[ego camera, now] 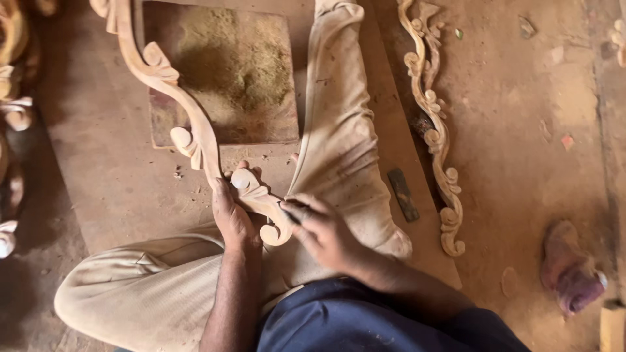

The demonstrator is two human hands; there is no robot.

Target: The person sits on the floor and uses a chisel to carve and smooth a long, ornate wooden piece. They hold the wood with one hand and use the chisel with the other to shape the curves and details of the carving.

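The left hand (231, 215) was closed around the lower end of a carved wooden scroll (195, 130), fingers wrapped under it just above its curled tip, steadying it across the lap. The right hand (323, 231) was pinched shut on a small dark tool (289, 214), probably a scrap of abrasive or a short blade, too small to tell; its tip touched the scroll beside the last curl. The scroll ran up and away from the hands, over a dusty square board (225, 72) on the floor, its far end out of view.

The leaves and curls already looked fully shaped and pale, so the carving seemed done and only fine smoothing near the tip was in hand; how much of the upper length was left could not be judged. A second, similar carving (437, 130) lay on the floor well to the right, with a flat dark bar (403, 194) between it and the outstretched leg (339, 130).
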